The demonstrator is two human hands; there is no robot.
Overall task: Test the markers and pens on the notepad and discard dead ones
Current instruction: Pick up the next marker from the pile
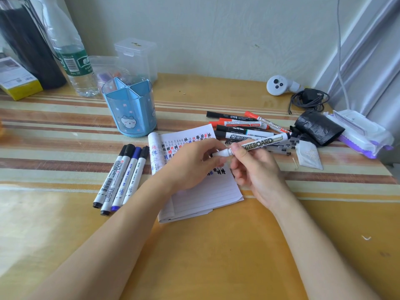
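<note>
Head cam: both forearms reach in from bottom edge, hands meet over notepad (205, 191) mid-table. R hand (257, 169) has thumb + fingers curled round whiteboard marker (259, 142); barrel tilts up to the right, held above the pad. L hand (194, 163) is knuckles-up, fingertips pinching marker's white front end; cap on/off, can't tell. Left of pad lie four markers (121, 176) side by side; marker pile (242, 126) sits just beyond R hand.
</note>
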